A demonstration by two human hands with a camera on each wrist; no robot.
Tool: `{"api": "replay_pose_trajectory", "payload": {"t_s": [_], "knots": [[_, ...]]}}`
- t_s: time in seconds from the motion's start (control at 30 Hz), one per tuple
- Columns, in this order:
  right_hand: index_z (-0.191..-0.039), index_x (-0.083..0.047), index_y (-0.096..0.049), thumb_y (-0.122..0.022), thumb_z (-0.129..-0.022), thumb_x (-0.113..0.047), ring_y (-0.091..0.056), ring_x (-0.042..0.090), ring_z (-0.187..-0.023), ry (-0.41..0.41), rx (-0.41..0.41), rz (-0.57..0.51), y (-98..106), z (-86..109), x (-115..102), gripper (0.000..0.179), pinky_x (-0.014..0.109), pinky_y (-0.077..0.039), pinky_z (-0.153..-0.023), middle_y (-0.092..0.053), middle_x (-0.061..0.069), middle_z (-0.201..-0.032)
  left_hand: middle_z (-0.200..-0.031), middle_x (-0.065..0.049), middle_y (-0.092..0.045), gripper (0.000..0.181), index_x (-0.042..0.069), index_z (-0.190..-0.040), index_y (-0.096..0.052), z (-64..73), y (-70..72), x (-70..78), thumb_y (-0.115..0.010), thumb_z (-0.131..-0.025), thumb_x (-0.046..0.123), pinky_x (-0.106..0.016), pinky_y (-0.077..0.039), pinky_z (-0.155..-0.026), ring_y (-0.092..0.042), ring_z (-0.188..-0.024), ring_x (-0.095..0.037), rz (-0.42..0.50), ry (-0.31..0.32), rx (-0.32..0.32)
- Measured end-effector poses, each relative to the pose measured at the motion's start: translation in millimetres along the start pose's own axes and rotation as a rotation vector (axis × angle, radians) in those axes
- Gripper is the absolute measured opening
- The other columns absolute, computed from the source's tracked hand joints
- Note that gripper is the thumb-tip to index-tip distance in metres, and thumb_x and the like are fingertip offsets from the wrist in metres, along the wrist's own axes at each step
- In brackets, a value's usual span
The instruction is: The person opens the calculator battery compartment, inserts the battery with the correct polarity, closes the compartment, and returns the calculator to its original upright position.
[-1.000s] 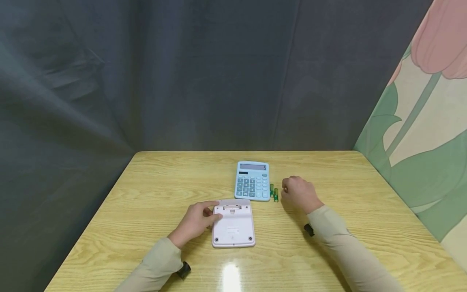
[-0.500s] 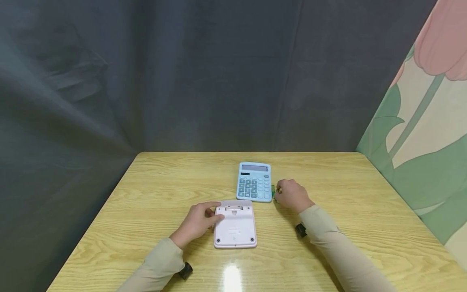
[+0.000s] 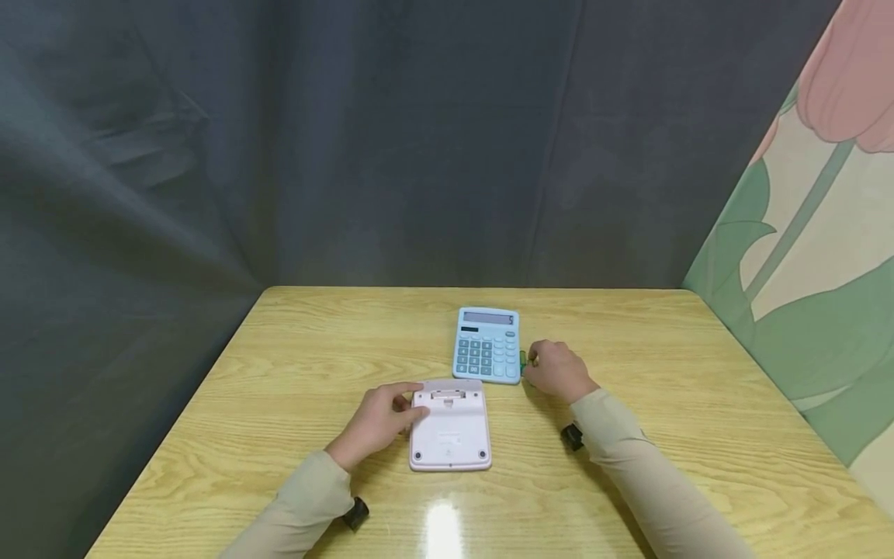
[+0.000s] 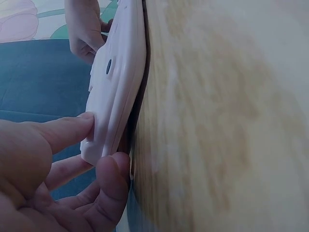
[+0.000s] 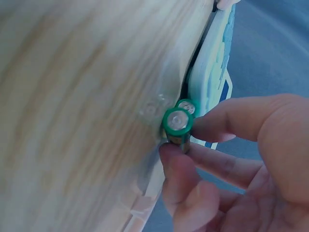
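A pale pink calculator lies face down on the table, its back showing a recessed slot near the far edge. My left hand grips its far left corner. In the left wrist view the thumb is on the back, with a finger curled at the lower edge. My right hand is just right of a light blue calculator, which lies face up. There the right wrist view has its fingers pinching a green battery. A second green battery lies just behind, close against the blue calculator.
The wooden table has a dark curtain behind it. A wall with a tulip picture borders the right side. Both calculators lie close together, the pink one nearer me.
My right hand has moved left to the green batteries and taken one between its fingers. My left hand keeps its grip on the pink calculator.
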State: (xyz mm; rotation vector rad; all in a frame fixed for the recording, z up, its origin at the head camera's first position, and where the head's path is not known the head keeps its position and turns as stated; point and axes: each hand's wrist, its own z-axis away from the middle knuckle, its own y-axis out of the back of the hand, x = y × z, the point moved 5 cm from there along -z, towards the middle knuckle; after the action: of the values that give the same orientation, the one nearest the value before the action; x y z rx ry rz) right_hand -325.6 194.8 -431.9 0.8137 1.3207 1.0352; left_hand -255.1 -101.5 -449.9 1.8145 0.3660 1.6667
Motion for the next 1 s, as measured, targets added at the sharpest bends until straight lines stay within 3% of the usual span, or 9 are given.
{"api": "replay_pose_trajectory", "payload": {"t_s": [0.13, 0.33, 0.6, 0.83, 1.0], "knots": [[-0.116, 0.002, -0.066, -0.066, -0.087, -0.015, -0.049, 0.019, -0.06, 0.011, 0.023, -0.028, 3.8, 2.4, -1.6, 0.033, 0.03, -0.039, -0.051, -0.056, 0.008, -0.073, -0.09, -0.004, -0.064, 0.047, 0.004, -0.135, -0.062, -1.1, -0.5, 0.1, -0.074, -0.092, 0.021, -0.027, -0.051, -0.057, -0.057, -0.074, -0.014, -0.001, -0.014, 0.002], [-0.112, 0.0, -0.068, -0.065, -0.088, -0.012, -0.055, 0.017, -0.063, 0.089, 0.098, -0.023, 11.7, 8.4, -12.2, 0.027, 0.029, -0.043, -0.053, -0.063, 0.006, -0.076, -0.093, -0.004, -0.065, 0.046, 0.004, -0.134, -0.062, -2.0, -1.5, -0.4, -0.073, -0.093, 0.021, -0.028, -0.05, -0.062, -0.057, -0.078, -0.015, -0.028, -0.023, 0.011], [-0.117, -0.001, -0.068, -0.065, -0.089, -0.009, -0.051, 0.013, -0.06, 0.309, 0.124, -0.084, 15.6, 22.4, -49.3, 0.029, 0.027, -0.043, -0.053, -0.064, 0.004, -0.076, -0.097, -0.004, -0.058, 0.042, 0.009, -0.133, -0.064, 0.2, -2.8, 4.7, -0.072, -0.093, 0.019, -0.03, -0.048, -0.07, -0.055, -0.087, -0.016, -0.076, -0.049, 0.029], [-0.113, -0.004, -0.071, -0.068, -0.092, -0.008, -0.058, 0.008, -0.07, 0.574, 0.188, -0.065, 9.4, 37.6, -86.0, 0.022, 0.025, -0.047, -0.06, -0.071, 0.003, -0.091, -0.097, -0.004, -0.056, 0.039, 0.01, -0.131, -0.065, 1.1, -2.8, 6.5, -0.072, -0.094, 0.018, -0.03, -0.047, -0.07, -0.055, -0.087, -0.016, -0.076, -0.057, 0.023], [-0.115, -0.009, -0.071, -0.067, -0.095, -0.011, -0.06, 0.008, -0.076, 0.649, 0.184, -0.052, 0.9, 43.8, -106.2, 0.02, 0.024, -0.049, -0.064, -0.071, -0.001, -0.094, -0.095, -0.003, -0.056, 0.04, 0.011, -0.132, -0.065, 0.9, -2.7, 5.8, -0.071, -0.094, 0.02, -0.03, -0.047, -0.069, -0.054, -0.086, -0.016, -0.081, -0.06, 0.015]]}}
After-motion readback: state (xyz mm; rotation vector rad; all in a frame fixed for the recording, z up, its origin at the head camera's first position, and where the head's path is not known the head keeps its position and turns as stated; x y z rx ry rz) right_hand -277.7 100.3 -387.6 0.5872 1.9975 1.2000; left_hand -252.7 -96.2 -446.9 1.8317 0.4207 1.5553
